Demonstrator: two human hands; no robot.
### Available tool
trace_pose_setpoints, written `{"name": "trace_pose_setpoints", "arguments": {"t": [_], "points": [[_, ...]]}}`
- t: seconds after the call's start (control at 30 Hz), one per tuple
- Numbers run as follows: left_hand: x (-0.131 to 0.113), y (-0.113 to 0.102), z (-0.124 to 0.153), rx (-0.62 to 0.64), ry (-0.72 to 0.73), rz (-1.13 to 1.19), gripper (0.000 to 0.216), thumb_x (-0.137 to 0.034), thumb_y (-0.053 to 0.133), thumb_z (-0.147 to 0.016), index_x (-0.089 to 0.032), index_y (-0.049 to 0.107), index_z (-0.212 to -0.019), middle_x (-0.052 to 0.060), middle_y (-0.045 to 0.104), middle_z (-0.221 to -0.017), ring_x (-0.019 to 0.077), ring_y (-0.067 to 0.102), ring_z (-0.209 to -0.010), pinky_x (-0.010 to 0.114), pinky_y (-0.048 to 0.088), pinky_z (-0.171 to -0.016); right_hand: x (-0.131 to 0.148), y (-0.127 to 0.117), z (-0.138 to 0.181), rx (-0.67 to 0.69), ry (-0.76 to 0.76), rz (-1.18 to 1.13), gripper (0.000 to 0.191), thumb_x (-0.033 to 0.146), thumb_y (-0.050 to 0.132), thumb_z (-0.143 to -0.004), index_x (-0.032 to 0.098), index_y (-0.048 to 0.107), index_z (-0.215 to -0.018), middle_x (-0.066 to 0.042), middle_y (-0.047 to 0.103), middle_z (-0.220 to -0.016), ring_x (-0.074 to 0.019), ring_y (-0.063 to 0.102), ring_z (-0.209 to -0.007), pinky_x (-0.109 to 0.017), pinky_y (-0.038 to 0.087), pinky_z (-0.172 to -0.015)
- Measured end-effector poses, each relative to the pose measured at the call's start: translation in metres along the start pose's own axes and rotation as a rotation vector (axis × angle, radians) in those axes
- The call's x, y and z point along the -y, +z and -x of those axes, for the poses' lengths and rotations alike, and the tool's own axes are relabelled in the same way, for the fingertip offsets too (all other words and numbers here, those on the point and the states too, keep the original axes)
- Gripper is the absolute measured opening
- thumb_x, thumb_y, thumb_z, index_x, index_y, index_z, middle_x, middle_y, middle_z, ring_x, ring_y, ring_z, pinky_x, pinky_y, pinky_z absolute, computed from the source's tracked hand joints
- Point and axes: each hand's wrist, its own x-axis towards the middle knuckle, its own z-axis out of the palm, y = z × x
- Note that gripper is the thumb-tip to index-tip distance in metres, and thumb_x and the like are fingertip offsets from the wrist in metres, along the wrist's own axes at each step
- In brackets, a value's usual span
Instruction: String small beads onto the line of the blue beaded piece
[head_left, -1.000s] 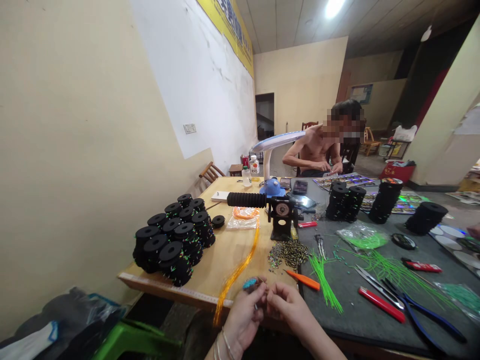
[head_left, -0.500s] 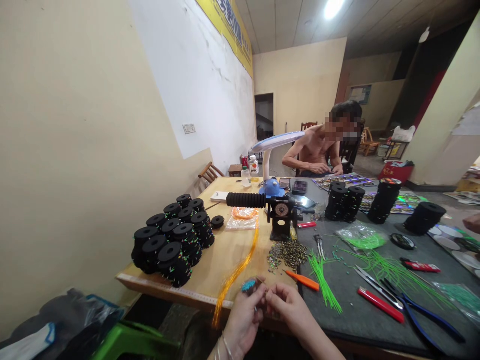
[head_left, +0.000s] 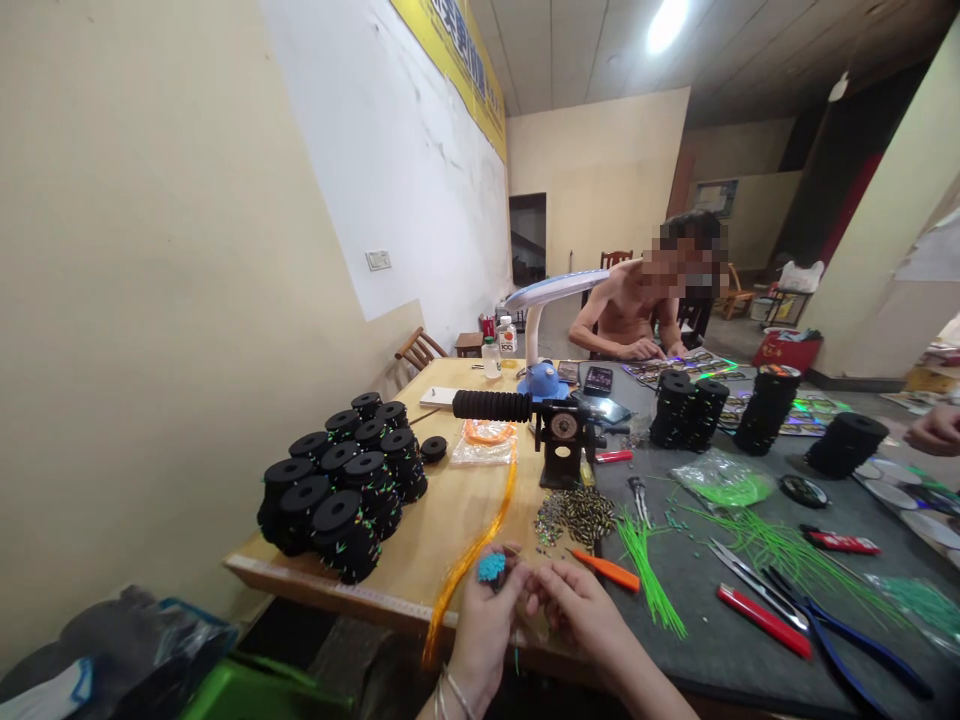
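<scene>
My left hand (head_left: 484, 622) is closed at the near table edge, pinching something small and thin; a blue ornament (head_left: 492, 567) sits on one of its fingers. My right hand (head_left: 577, 610) is pinched against it, fingertips meeting those of the left hand. A thin green strand (head_left: 516, 655) hangs below them. An orange strand bundle (head_left: 471, 553) lies just left of my hands. A pile of small metal beads (head_left: 577, 510) and cut green strands (head_left: 651, 565) lie just beyond them.
Stacked black foam spools (head_left: 337, 480) stand at the left, more spools (head_left: 690, 405) farther back. A black hand-crank winder (head_left: 559, 435), orange knife (head_left: 611, 570), scissors (head_left: 746, 572), red cutter (head_left: 761, 620) and blue pliers (head_left: 847, 635) lie around. A person (head_left: 645, 310) works at the far end; another person's hand (head_left: 934, 430) shows at the right.
My view has tilted slightly. My hands have stayed together at the table edge, and the left hand has turned so the blue ornament faces up. The other person's hand at the right came further in.
</scene>
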Motion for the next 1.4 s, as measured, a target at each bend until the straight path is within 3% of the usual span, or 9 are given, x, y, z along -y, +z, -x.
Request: {"name": "trace_pose_setpoints", "arguments": {"t": [0.13,0.3,0.63,0.8,1.03,1.2,1.4], "points": [[-0.001,-0.002,-0.006,-0.023,0.018,-0.028,0.042,-0.03,0.091,-0.051,-0.016,0.068,-0.085,-0.002,0.066,-0.068,0.014,0.063,-0.067,0.02,0.049,-0.062,-0.004,-0.001,-0.004,0.005,0.033,-0.029,0.054,0.07,0.064,-0.066,0.017,0.058,-0.075,0.001,0.065,-0.065,-0.0054,0.039,-0.038,-0.019,0.025,-0.039],[-0.005,-0.001,-0.009,-0.044,0.029,-0.06,0.039,-0.022,0.091,-0.05,-0.017,0.07,-0.083,-0.002,0.066,-0.069,0.0141,0.062,-0.071,0.019,0.048,-0.065,0.001,0.0,-0.006,0.007,-0.01,0.029,0.041,0.054,0.071,-0.065,0.019,0.051,-0.066,0.004,0.058,-0.055,-0.0077,0.043,-0.043,-0.021,0.03,-0.045],[-0.006,-0.001,-0.017,-0.006,0.071,-0.151,0.037,-0.028,0.089,-0.055,-0.016,0.069,-0.085,0.001,0.068,-0.077,0.0166,0.063,-0.076,0.023,0.049,-0.072,0.001,-0.004,-0.012,0.004,-0.006,0.015,0.029,0.042,0.07,-0.065,0.018,0.056,-0.073,0.002,0.062,-0.058,-0.0122,0.053,-0.051,-0.024,0.038,-0.053],[-0.009,0.001,-0.02,0.006,0.099,-0.213,0.037,-0.028,0.088,-0.055,-0.016,0.069,-0.084,0.001,0.068,-0.076,0.017,0.062,-0.075,0.023,0.049,-0.072,0.001,-0.003,-0.017,-0.041,-0.048,0.104,0.03,0.044,0.067,-0.069,0.02,0.05,-0.061,0.004,0.056,-0.049,-0.0117,0.05,-0.048,-0.024,0.035,-0.052],[-0.007,-0.004,-0.025,0.079,0.16,-0.266,0.031,-0.034,0.082,-0.062,-0.016,0.067,-0.083,0.001,0.068,-0.075,0.0181,0.063,-0.074,0.026,0.05,-0.073,0.003,-0.003,-0.017,-0.026,-0.041,0.061,0.024,0.039,0.069,-0.065,0.019,0.056,-0.069,0.001,0.063,-0.06,-0.0151,0.057,-0.056,-0.026,0.04,-0.057],[-0.003,-0.006,-0.032,0.072,0.209,-0.284,0.027,-0.032,0.079,-0.065,-0.017,0.067,-0.084,0.002,0.069,-0.081,0.0181,0.064,-0.078,0.026,0.051,-0.076,0.003,-0.002,-0.021,-0.078,-0.092,0.12,0.022,0.034,0.065,-0.068,0.02,0.05,-0.06,0.003,0.057,-0.051,-0.0139,0.053,-0.052,-0.025,0.038,-0.055],[-0.003,-0.007,-0.035,0.087,0.197,-0.268,0.028,-0.032,0.079,-0.065,-0.017,0.066,-0.085,0.002,0.069,-0.079,0.0189,0.064,-0.077,0.027,0.052,-0.074,-0.001,-0.003,-0.025,-0.077,-0.101,0.084,0.019,0.034,0.066,-0.069,0.018,0.058,-0.072,0.001,0.063,-0.058,-0.0149,0.057,-0.056,-0.025,0.042,-0.058]]}}
